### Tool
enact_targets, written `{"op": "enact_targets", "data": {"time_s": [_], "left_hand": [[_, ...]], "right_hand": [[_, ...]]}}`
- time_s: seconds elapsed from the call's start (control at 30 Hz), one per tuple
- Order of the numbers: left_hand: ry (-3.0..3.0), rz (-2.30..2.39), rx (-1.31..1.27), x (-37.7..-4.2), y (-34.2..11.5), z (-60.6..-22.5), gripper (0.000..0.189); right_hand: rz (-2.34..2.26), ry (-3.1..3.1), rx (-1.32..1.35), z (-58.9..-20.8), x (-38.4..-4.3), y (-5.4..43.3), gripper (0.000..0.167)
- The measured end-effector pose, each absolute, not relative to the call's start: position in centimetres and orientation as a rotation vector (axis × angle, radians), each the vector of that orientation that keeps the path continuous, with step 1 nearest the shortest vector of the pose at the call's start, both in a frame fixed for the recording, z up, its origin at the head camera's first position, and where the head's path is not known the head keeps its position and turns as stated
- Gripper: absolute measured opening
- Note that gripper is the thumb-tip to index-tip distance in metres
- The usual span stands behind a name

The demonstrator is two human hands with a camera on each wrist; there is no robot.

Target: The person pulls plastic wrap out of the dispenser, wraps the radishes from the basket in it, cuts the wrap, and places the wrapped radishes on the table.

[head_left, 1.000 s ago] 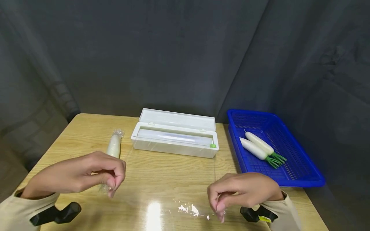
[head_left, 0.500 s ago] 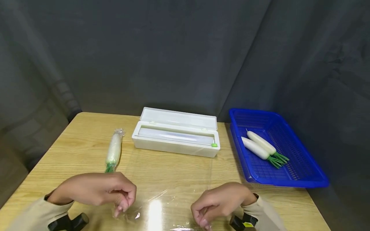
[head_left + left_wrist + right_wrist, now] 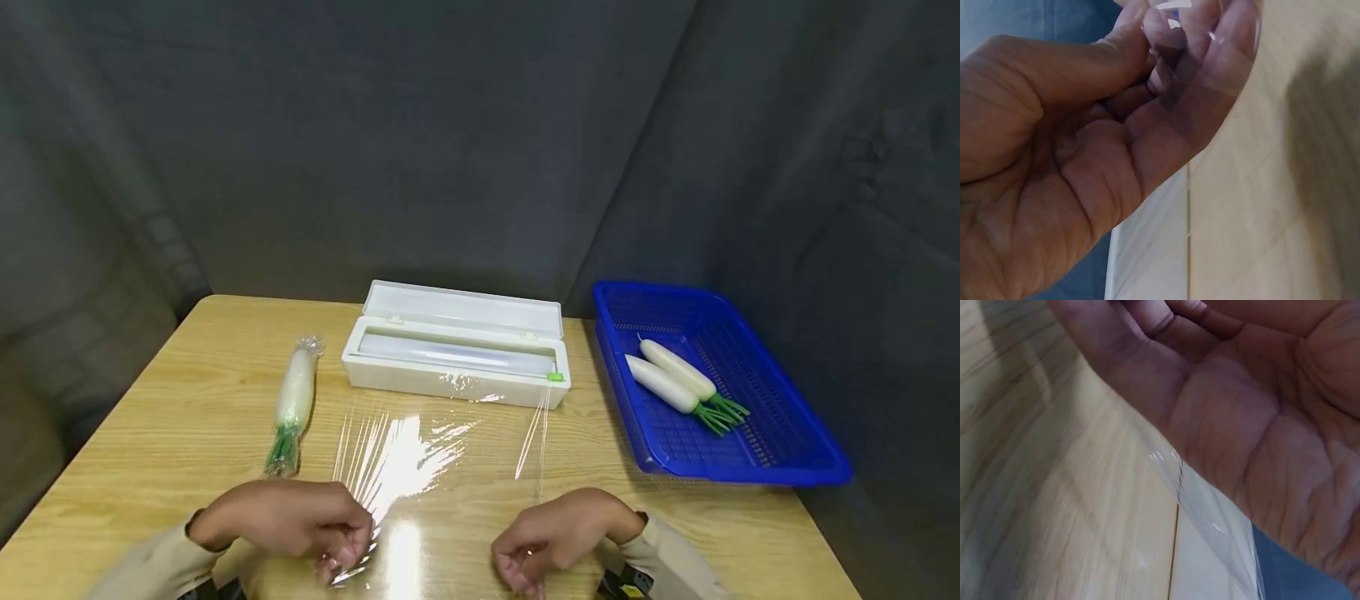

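Observation:
A clear sheet of plastic wrap (image 3: 408, 467) stretches from the white wrap dispenser (image 3: 450, 379) toward the front of the table, wrinkled and shining on its left side. My left hand (image 3: 300, 521) pinches its near left corner between thumb and fingers; in the left wrist view the film (image 3: 1229, 69) drapes over the fingertips. At the near right corner my right hand (image 3: 562, 537) pinches the wrap too, and the film's edge (image 3: 1210, 528) runs back from that hand in the right wrist view. The dispenser's lid stands raised, with a roll (image 3: 457, 354) inside and a green slider (image 3: 555, 377) at its right end.
A wrapped white radish (image 3: 295, 400) with green stems lies left of the dispenser, just beyond my left hand. To the right, a blue basket (image 3: 750, 475) holds two bare radishes (image 3: 675, 383). A dark curtain (image 3: 465, 150) hangs behind the wooden table (image 3: 180, 400).
Both hands have come nearer to the table's front edge and closer together, drawing the wrap along. The film now shows bright creases, and the wrapped radish has come fully into view.

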State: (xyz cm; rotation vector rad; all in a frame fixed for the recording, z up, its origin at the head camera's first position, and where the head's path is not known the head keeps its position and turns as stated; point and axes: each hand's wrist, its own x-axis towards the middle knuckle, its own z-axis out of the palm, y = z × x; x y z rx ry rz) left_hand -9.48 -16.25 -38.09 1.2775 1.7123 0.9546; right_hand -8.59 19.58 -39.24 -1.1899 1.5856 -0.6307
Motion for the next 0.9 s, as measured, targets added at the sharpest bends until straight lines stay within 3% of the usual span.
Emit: {"op": "enact_targets", "data": {"time_s": [0.53,0.9], "left_hand": [[1.799,0.910,1.247,-8.4,-16.0,-40.0,0.023],[1.951,0.821,1.403,-7.9,-15.8,-40.6,0.028]], "right_hand": [[-0.551,1.764,-1.137,-39.8,-7.7,19.6,0.012],[-0.551,1.835,-1.101,-38.9,-7.2,20.0,0.008]]}}
